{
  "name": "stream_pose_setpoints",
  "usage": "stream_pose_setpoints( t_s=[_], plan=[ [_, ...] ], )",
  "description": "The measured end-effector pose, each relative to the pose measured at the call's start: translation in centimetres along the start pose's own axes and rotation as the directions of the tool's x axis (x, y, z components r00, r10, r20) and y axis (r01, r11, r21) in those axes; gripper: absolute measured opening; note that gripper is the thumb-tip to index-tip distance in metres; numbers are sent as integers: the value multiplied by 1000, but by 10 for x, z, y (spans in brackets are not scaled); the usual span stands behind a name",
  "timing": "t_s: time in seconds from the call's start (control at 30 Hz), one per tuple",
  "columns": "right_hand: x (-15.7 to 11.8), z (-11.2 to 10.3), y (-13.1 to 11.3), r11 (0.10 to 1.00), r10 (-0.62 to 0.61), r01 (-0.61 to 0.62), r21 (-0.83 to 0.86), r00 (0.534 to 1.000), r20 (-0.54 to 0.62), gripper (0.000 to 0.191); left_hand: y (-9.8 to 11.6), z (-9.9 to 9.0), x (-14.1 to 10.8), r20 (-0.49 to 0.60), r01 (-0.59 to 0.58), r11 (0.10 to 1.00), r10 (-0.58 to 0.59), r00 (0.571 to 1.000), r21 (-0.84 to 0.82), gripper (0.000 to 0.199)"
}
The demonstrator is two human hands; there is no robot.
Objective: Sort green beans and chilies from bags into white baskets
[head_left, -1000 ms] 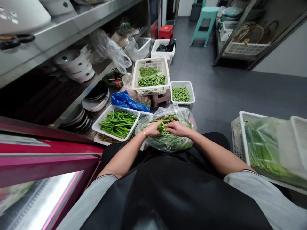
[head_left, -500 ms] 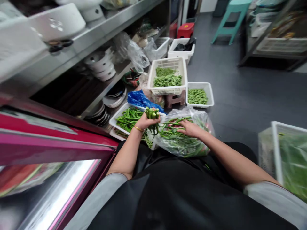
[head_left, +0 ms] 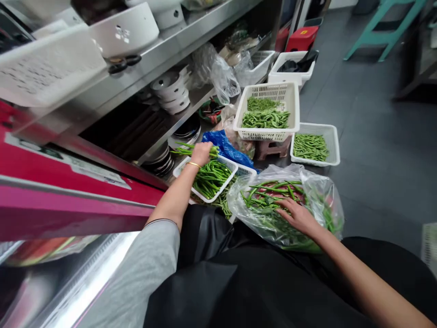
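My left hand [head_left: 202,153] is closed around a bunch of long green chili peppers [head_left: 182,149], whose thin ends stick out to the left. It is above a white basket [head_left: 223,186] heaped with the same peppers [head_left: 210,177]. Over a clear plastic bag [head_left: 251,228] at my knees is my right hand [head_left: 298,217], fingers spread and touching or just above the peppers [head_left: 264,193] inside. The bag also shows something reddish, partly covered.
A blue plastic bag [head_left: 227,148] lies behind the basket. Beyond it, a white crate [head_left: 266,134] with green vegetables rests on a low stool [head_left: 275,148]. A smaller basket [head_left: 334,146] of green beans is on the floor. A steel shelf [head_left: 164,36] runs along the left.
My left hand has moved left with the bunch, from near the bag to over the basket, and turned knuckles up. My right hand stays at the bag. The view has swung left.
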State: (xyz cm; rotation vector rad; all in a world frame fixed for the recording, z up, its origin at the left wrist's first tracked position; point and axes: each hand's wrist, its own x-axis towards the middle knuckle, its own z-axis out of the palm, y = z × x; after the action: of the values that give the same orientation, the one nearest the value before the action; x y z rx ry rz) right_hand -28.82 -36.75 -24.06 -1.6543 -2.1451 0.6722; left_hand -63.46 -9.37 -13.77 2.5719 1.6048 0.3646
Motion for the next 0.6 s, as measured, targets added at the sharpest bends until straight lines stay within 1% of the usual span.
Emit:
stream_pose_setpoints(
  t_s=[0.03,0.07,0.1,0.13,0.17,0.2,0.23,0.27,0.3,0.37,0.43,0.5,0.57,0.6],
  plan=[
    [-2,-2,-3,1000,5,-5,-9,1000,20,35,4,22,2,114,-62,997,55,992,55,35],
    [-5,-5,-6,1000,8,-8,-20,999,45,36,8,44,2,229,-116,989,92,969,95,41],
    [-8,-9,-10,1000,11,-9,-30,997,72,36,11,67,0,348,-154,979,100,932,133,51],
    [-11,-13,-12,999,16,-13,-37,995,98,37,13,87,-4,450,-166,974,81,889,154,63],
    [-15,-17,-12,999,25,-20,-42,993,119,37,14,106,-10,522,-149,977,49,852,152,75],
    [-19,-22,-12,998,39,-33,-44,990,133,37,13,122,-15,569,-116,983,15,822,142,85],
    [-22,-27,-10,998,56,-51,-44,988,143,37,12,134,-20,596,-79,989,-13,803,128,91],
    [-24,-31,-8,997,76,-70,-43,986,146,36,9,142,-23,608,-47,993,-28,794,108,93],
    [-25,-36,-4,995,97,-91,-44,986,139,35,6,146,-24,611,-25,996,-29,791,80,93],
    [-18,-42,2,989,141,-135,-66,986,93,33,0,142,-19,609,20,1000,-22,793,11,93],
    [1,-44,6,971,199,-192,-144,979,37,32,-2,127,-12,586,57,997,-16,810,-52,93],
    [27,-42,8,923,287,-273,-272,958,15,33,4,107,-9,531,58,995,-6,848,-81,88],
    [51,-37,8,841,407,-379,-386,913,-11,35,19,87,-14,456,34,997,2,890,-72,78],
    [60,-33,8,799,463,-435,-414,885,-36,36,29,79,-20,412,21,997,15,911,-81,71]
  ],
)
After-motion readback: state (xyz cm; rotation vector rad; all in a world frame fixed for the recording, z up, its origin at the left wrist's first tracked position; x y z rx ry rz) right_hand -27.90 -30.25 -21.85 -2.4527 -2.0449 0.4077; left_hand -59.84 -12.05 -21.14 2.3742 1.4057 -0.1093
